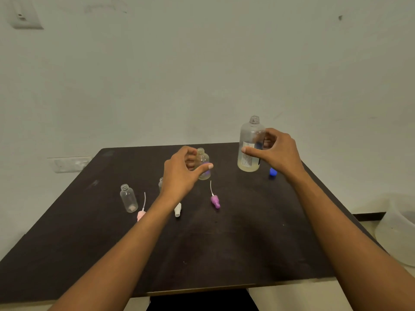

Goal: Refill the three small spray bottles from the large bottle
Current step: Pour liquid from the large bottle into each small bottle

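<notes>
The large clear bottle (pixel 250 144), uncapped with pale liquid in its lower part, is upright at the far right of the dark table (pixel 224 243). My right hand (pixel 278 151) grips it, thumb across the label and fingers behind. My left hand (pixel 182 173) holds an open small bottle (pixel 203 161) between thumb and fingers. A second small bottle (pixel 129 198) stands open at the left. A third (pixel 160 182) peeks out from behind my left wrist. Pink (pixel 141 215), white (pixel 177 209) and purple (pixel 215 201) spray heads lie on the table.
A blue cap (pixel 272 171) lies just behind my right wrist. To the right of the table, a translucent plastic tub (pixel 397 227) sits on the floor. The wall runs close behind the table's far edge, with a socket plate (pixel 69 163) at the left.
</notes>
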`<move>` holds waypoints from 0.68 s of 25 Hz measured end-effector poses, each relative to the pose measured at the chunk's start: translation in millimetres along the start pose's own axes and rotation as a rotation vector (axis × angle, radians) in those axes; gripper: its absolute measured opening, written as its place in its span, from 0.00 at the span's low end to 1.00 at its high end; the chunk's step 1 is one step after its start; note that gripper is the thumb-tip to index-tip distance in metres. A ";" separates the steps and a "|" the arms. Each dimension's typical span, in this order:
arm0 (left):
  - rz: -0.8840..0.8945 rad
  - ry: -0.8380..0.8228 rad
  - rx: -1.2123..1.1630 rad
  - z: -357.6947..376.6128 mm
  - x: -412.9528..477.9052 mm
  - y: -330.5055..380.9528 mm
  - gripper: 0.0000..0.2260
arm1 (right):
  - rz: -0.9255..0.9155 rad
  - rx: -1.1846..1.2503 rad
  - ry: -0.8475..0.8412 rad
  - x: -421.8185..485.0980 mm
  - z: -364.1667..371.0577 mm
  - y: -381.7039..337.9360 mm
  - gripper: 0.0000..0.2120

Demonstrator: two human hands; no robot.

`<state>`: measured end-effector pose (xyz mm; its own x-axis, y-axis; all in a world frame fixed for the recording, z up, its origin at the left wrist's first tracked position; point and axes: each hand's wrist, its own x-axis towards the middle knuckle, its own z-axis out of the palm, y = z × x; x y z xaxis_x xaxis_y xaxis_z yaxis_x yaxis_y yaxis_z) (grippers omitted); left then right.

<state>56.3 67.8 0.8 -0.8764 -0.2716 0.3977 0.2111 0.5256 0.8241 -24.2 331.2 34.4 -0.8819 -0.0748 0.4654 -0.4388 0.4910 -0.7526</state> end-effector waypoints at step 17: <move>0.055 0.044 -0.127 -41.9 -15.3 44.0 0.28 | -0.254 -0.177 -0.085 -25.2 -3.4 -67.4 0.34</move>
<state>97.2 61.3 48.0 -0.8431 -0.2815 0.4583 0.3134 0.4354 0.8439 28.2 303.0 75.1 -0.7625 -0.2827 0.5820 -0.6167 0.5898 -0.5214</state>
